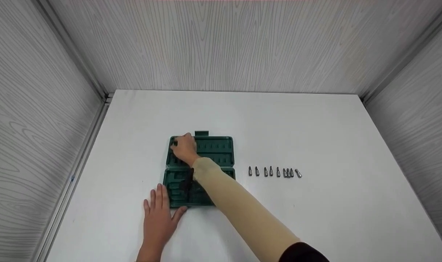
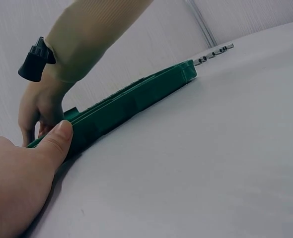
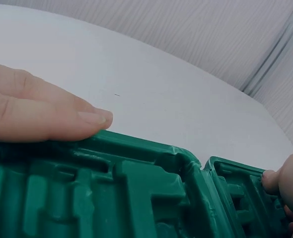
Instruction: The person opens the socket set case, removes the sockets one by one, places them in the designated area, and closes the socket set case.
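Observation:
A dark green plastic bit case point(image 1: 215, 145) lies unfolded on the white table, with moulded slots in both halves. My left hand point(image 1: 159, 222) rests at its near left corner, fingers straight along the left side. In the left wrist view, the left thumb point(image 2: 57, 141) touches the near wall. My right hand point(image 1: 185, 148) reaches over to the far left corner, fingers bent down into the far half point(image 3: 236, 191). I cannot tell whether its hidden fingertips hold anything. Right of the case stand several small metal screwdriver bits point(image 1: 271, 171) in a row.
The right forearm's beige sleeve point(image 1: 242, 207) crosses over the near half and hides part of it. A black wrist-worn piece point(image 1: 187, 182) hangs over the slots. Wood-grain panels point(image 1: 221, 47) wall the table point(image 1: 333, 145) at the back and sides.

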Demonstrator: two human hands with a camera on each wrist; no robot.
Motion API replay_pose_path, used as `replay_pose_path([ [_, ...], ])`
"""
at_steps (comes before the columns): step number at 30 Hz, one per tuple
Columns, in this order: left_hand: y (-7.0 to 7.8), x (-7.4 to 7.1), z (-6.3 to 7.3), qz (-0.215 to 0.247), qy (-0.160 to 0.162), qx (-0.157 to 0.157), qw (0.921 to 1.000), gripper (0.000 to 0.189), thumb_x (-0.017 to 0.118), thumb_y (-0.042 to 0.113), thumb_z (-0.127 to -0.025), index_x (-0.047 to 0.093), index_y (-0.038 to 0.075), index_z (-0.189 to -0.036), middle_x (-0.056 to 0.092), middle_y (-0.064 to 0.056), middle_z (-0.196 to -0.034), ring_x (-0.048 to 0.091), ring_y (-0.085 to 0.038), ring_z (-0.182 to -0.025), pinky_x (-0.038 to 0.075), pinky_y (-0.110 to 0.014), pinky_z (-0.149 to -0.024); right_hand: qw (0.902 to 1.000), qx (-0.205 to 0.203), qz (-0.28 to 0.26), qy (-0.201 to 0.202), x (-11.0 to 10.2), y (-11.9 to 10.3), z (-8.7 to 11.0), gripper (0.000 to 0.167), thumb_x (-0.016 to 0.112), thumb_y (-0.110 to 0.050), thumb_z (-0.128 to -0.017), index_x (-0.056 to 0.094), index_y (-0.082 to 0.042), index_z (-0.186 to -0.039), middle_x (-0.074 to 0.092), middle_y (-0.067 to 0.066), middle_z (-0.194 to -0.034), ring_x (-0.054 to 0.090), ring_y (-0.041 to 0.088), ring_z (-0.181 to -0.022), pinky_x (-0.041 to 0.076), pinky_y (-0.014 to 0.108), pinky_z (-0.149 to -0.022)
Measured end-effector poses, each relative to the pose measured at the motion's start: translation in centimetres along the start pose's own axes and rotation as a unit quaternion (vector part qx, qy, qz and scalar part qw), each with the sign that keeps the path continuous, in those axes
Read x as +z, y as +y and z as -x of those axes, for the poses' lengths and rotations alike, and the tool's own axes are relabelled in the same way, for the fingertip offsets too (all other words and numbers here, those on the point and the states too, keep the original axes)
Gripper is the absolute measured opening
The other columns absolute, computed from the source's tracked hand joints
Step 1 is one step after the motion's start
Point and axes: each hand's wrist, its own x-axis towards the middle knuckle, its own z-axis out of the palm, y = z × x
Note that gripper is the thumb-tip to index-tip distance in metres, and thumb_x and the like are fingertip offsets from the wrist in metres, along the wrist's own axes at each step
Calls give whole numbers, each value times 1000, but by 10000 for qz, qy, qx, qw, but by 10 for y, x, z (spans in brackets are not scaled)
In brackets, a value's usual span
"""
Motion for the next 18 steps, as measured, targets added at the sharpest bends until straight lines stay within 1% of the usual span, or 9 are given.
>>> replay_pose_path([
  [6, -1, 0, 0, -76, -45, 20, 10000, 96, 42, 67, -86, 15, -2, -147, 13, -18, -153, 11, -37, -138, 9, -58, -106, 9999, 35, 81, 129, 5, 1, -1, 35, 58, -31, -93, 61, -12, -122, 47, 5, -118, 43, 17, -107, 36, 30, -92],
  [12, 0, -2, 0, -84, -109, 1, 9999, 97, 39, 69, -86, 16, -3, -147, 12, -19, -153, 11, -38, -138, 8, -58, -106, 9996, 74, -172, 214, 8, 1, 0, 25, 60, -29, -92, 59, -17, -113, 44, 3, -115, 40, 16, -104, 34, 30, -90],
  [15, 0, -3, 1, -76, -71, 10, 9999, 98, 39, 70, -85, 16, -2, -147, 13, -18, -153, 11, -38, -138, 8, -58, -106, 9993, 70, -290, 232, 9, 1, 1, 19, 60, -27, -92, 60, -18, -109, 44, 2, -112, 39, 16, -101, 34, 29, -87],
  [18, 0, -2, 0, -46, -75, 24, 10000, 98, 38, 70, -85, 15, -2, -147, 12, -18, -153, 10, -38, -138, 8, -59, -106, 9990, 113, -314, 282, 9, 0, 1, 21, 60, -27, -92, 59, -17, -110, 45, 2, -113, 40, 16, -101, 34, 29, -88],
])
